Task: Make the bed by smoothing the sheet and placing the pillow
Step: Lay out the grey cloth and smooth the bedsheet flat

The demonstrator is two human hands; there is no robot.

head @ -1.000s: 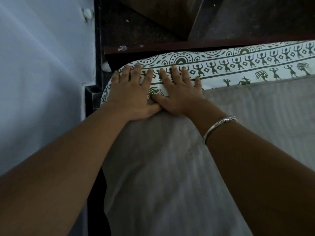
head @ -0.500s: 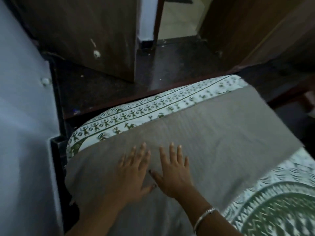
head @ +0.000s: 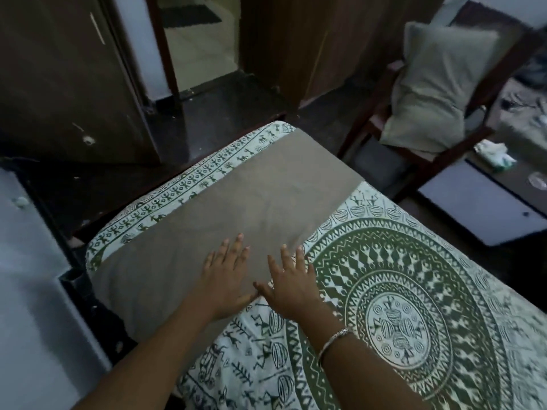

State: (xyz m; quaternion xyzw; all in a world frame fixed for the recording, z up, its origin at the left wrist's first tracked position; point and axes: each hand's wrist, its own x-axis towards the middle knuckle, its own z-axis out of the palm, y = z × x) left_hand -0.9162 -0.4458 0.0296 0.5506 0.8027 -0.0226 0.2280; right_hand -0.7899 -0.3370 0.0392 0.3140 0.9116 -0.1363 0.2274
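Where: pillow [head: 236,208] lies crosswise on the sheet [head: 414,291], directly ahead
Left hand [head: 225,279]: flat on pillow, fingers spread
Right hand [head: 291,288]: flat over its near edge, gripping nothing
Spacing: thumbs almost touching

left hand [head: 225,279], right hand [head: 291,287], forearms [head: 165,347]: bare | right wrist: slim patterned silver bangle [head: 334,341]
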